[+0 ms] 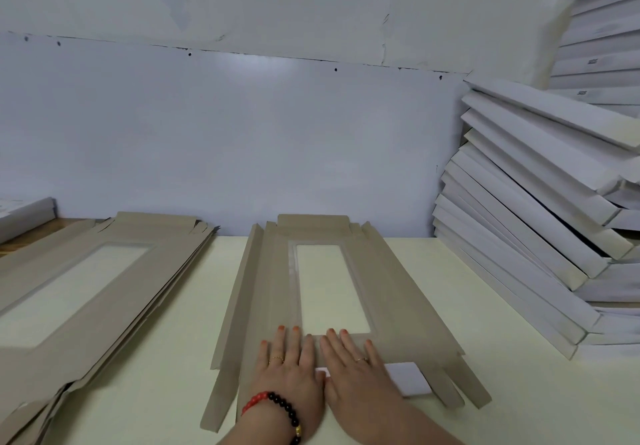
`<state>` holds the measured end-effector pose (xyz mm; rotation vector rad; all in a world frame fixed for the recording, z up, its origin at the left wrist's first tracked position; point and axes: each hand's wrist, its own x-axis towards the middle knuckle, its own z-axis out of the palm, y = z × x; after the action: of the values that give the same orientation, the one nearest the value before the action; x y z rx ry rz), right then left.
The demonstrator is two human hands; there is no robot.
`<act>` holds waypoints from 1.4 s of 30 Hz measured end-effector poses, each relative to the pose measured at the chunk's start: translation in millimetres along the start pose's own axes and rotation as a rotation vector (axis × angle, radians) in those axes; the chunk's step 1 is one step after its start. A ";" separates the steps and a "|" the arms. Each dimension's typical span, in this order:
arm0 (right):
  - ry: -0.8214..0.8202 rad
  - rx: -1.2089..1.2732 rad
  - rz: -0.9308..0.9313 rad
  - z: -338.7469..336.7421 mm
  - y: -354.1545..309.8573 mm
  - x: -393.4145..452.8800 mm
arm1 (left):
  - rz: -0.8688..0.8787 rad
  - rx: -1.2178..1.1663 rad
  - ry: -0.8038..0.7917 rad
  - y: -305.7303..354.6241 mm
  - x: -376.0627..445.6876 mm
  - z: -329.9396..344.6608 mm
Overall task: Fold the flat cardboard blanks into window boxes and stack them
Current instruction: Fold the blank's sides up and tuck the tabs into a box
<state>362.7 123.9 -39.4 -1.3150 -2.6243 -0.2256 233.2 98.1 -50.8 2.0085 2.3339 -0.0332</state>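
Observation:
A flat brown cardboard blank with a clear rectangular window lies lengthwise on the cream table in front of me. My left hand and my right hand lie side by side, fingers straight, pressing flat on the blank's near end just below the window. A white folded-over flap shows at the near edge beside my right hand. A pile of several more flat blanks lies at the left. A tall leaning stack of folded white boxes stands at the right.
A pale wall rises directly behind the table. A white box corner sits at the far left on a wooden surface. Bare table shows between the blank pile and the blank under my hands.

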 end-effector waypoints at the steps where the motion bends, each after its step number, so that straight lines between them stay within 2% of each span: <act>1: -0.053 0.021 0.014 0.8 4.6 -1.0 | -0.008 0.018 -0.020 -2.0 0.4 0.6; 5: -0.214 0.035 -0.025 13.6 31.5 3.2 | -0.064 0.054 -0.042 -11.0 0.8 1.5; 10: -0.215 -0.022 0.061 15.6 56.1 0.8 | -0.091 0.087 -0.024 -25.6 -1.4 -0.8; 19: -0.354 -0.080 0.239 17.9 101.7 -14.2 | -0.121 0.114 0.003 -42.0 -3.5 1.4; 24: -0.279 -0.089 0.322 16.4 118.9 -26.1 | -0.123 0.120 0.032 -43.2 -10.2 -4.6; 26: -0.195 -0.120 0.301 11.4 115.7 -30.2 | -0.065 0.141 0.108 -37.1 -15.6 -15.1; 29: 0.051 -0.115 0.140 -7.6 106.8 -35.5 | 0.284 0.078 0.329 -29.4 -26.7 -26.6; 30: 0.060 -0.095 0.048 -13.3 102.4 -36.7 | 0.424 0.082 0.388 -28.8 -28.5 -25.0; 32: 0.048 -0.130 -0.090 -16.5 90.2 -38.5 | 0.539 0.043 0.357 -27.3 -32.5 -21.1; 34: -0.084 -0.075 -0.127 -11.9 84.1 -37.1 | 0.566 -0.063 0.297 -29.1 -35.0 -15.6; 36: -0.078 -0.032 -0.126 -5.5 81.5 -36.8 | 0.548 -0.088 0.276 -27.0 -37.8 -18.8; 40: -0.075 -0.130 -0.206 -17.4 82.3 -28.9 | 0.470 0.034 0.127 -14.5 -24.6 -29.2; 42: -0.091 -0.172 -0.208 -21.3 84.6 -25.9 | 0.423 0.043 0.106 -9.6 -18.8 -34.5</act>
<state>448.1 149.3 -20.9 -1.1224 -2.8760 -0.4414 225.4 80.1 -15.4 2.5367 1.9238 0.0452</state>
